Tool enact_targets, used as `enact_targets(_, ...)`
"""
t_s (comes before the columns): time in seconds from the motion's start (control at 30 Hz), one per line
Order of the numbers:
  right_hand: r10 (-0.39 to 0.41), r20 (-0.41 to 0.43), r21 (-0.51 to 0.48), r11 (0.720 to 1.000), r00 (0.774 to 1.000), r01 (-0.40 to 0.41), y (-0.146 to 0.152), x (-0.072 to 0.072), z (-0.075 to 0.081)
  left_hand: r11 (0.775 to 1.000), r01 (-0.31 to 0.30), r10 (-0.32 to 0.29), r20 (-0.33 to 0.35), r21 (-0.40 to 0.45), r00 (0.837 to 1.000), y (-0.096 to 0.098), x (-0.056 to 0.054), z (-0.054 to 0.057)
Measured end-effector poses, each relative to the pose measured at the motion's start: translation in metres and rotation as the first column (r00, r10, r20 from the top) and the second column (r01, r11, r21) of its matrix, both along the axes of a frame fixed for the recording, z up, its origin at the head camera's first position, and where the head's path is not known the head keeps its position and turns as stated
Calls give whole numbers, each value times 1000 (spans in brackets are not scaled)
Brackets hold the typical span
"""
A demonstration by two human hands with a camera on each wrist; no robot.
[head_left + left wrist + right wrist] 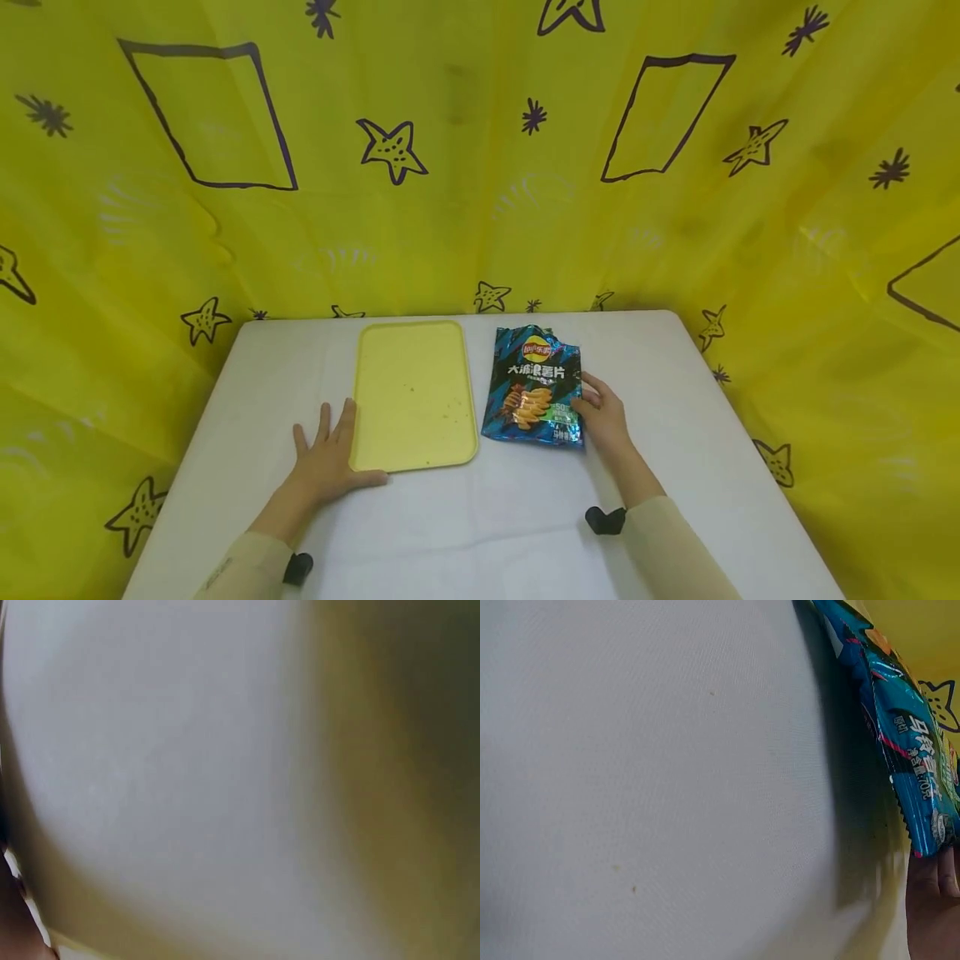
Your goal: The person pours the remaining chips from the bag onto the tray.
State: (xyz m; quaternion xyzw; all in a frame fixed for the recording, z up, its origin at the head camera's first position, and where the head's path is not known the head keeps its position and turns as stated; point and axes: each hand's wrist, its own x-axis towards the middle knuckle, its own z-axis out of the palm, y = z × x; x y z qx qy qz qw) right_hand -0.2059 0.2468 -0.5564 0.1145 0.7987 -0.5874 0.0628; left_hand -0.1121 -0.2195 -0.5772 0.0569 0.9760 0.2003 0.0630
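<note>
A blue and black potato chip bag point(531, 387), its top edge torn, stands out from the table on the right side of the head view. My right hand point(606, 414) pinches its right edge between thumb and fingers. In the right wrist view the bag point(911, 735) hangs tilted over the cloth, fingers point(934, 877) at its lower corner. My left hand point(330, 454) lies with spread fingers against the left edge and near corner of a yellow tray point(412, 392). The left wrist view is blurred, with a bit of hand at its lower left.
A white cloth covers the table point(465, 533). Small crumbs point(447, 417) dot the tray, and a few specks point(634, 889) lie on the cloth in the right wrist view. Behind and at both sides hangs a yellow curtain point(450, 233) with star drawings.
</note>
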Motion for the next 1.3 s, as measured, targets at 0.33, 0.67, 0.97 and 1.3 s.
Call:
enact_targets(0.33,61,-344,74,997,937,-38,-19,17,56,1000,14,-14,25,13,1000,-8,-2,-3)
enact_targets(0.67,274,-646,279,954,712,-114,-49,13,89,1000,5,-5,9,17,1000,-6,-3,1)
enact_targets(0.97,468,-654,424,877,594,-225,-60,3,103,1000,7,-7,17,-5,1000,-2,-9,0)
enact_targets(1.3,738,-490,751,628,464,-205,-97,-9,143,1000,-7,8,32,-23,999,-4,-8,-4)
